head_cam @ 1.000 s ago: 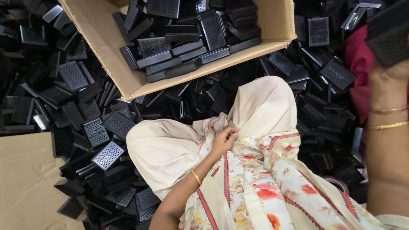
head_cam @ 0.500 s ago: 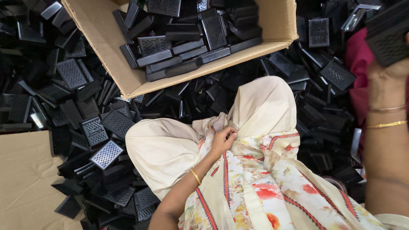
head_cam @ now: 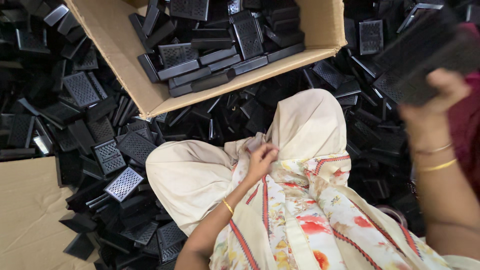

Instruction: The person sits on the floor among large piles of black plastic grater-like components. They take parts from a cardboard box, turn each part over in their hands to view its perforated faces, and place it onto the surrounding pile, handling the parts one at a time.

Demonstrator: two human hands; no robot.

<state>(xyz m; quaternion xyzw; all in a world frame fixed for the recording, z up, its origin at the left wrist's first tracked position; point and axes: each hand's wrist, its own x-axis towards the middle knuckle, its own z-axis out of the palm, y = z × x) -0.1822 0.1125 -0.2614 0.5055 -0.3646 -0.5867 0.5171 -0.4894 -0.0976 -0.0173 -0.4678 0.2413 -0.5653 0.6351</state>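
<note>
My left hand (head_cam: 261, 159) rests on my lap, fingers pinching the floral cloth (head_cam: 310, 215) where it meets the beige trousers (head_cam: 190, 175); a gold bangle sits on that wrist. At the right, close to the camera, my right hand (head_cam: 431, 107) is lifted and grips a black perforated plastic part (head_cam: 425, 55), blurred. An open cardboard box (head_cam: 122, 55) at the top holds several of the same black grille parts (head_cam: 210, 55), stacked and on edge.
A deep heap of loose black grille parts (head_cam: 100, 145) covers the floor around my knees on the left, top and right. A flat cardboard sheet (head_cam: 30, 215) lies at the lower left. Maroon cloth (head_cam: 467, 125) shows at the right edge.
My right hand has come further into view from the right edge, carrying the black part leftward. My left hand stays on the cloth in my lap.
</note>
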